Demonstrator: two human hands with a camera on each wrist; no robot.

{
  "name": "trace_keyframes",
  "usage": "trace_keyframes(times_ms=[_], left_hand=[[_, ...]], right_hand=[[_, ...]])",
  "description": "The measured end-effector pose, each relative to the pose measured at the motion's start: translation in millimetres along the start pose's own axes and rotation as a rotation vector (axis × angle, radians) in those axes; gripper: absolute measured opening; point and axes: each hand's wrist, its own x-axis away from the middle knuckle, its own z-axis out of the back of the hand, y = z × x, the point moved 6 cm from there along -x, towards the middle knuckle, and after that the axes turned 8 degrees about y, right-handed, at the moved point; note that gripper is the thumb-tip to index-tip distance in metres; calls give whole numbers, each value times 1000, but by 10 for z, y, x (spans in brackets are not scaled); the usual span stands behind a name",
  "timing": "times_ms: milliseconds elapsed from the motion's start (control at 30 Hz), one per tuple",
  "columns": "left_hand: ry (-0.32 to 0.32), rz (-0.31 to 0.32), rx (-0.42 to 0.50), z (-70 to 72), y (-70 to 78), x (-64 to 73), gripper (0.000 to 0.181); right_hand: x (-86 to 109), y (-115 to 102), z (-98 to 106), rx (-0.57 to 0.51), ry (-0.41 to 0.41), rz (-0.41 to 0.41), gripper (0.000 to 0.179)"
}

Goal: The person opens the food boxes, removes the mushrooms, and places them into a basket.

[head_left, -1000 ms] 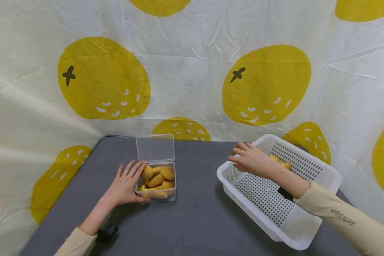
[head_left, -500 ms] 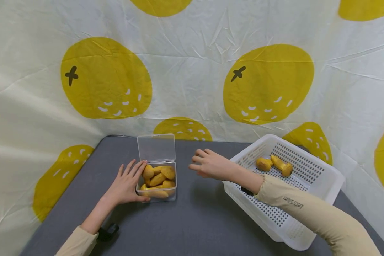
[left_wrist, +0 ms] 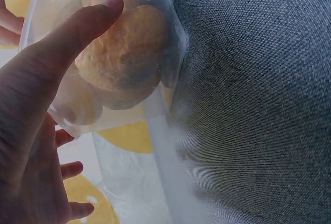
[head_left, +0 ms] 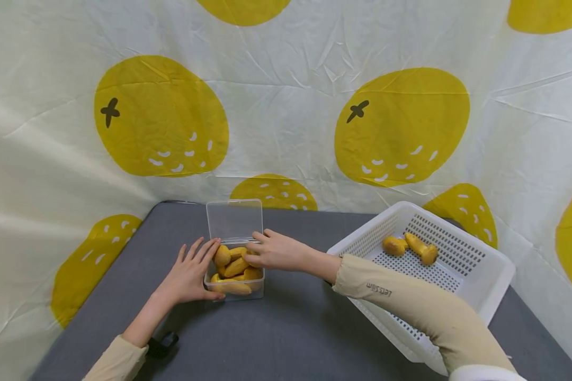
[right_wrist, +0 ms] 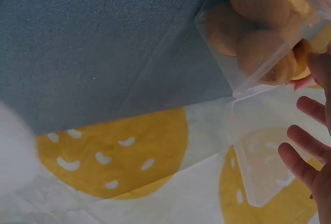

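A small clear plastic box (head_left: 260, 288) stands on the table, its hinged lid (head_left: 233, 219) raised behind it. Several yellow-brown mushrooms (head_left: 237, 266) fill it. My left hand (head_left: 186, 276) rests against the box's left side, fingers spread, thumb along the front wall; the thumb (left_wrist: 77, 32) lies across the plastic in the left wrist view. From the right, my right hand (head_left: 280, 252) reaches over the box with fingers apart. In the right wrist view one fingertip is right at an orange-brown mushroom (right_wrist: 301, 58), while the other fingers (right_wrist: 300, 162) are spread outside the wall.
A white perforated basket (head_left: 495, 270) stands on the right, under my right forearm, with two mushrooms (head_left: 410, 247) inside. The grey tabletop (head_left: 276, 333) runs back to a curtain (head_left: 286, 116) with a yellow fruit print.
My right hand has travelled left from over the basket to the box, uncovering both mushrooms in the basket. My left hand has stayed against the box.
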Motion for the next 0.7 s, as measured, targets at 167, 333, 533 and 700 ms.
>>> trace_keyframes(times_ms=[167,333,533,700], left_hand=[[-12,6,4,-6,4,1,121],[-29,-1,-18,-19,6,-1,121],[-29,1,-30,-13,4,-1,122],[-34,4,-26,-6,5,-1,122]], right_hand=[[-88,0,-99,12,-50,-1,26],[-125,-7,-170,13,-72,-10,29],[-153,-27,-228,9,-86,-14,25],[-158,-26,-237,18,-97,-16,21]])
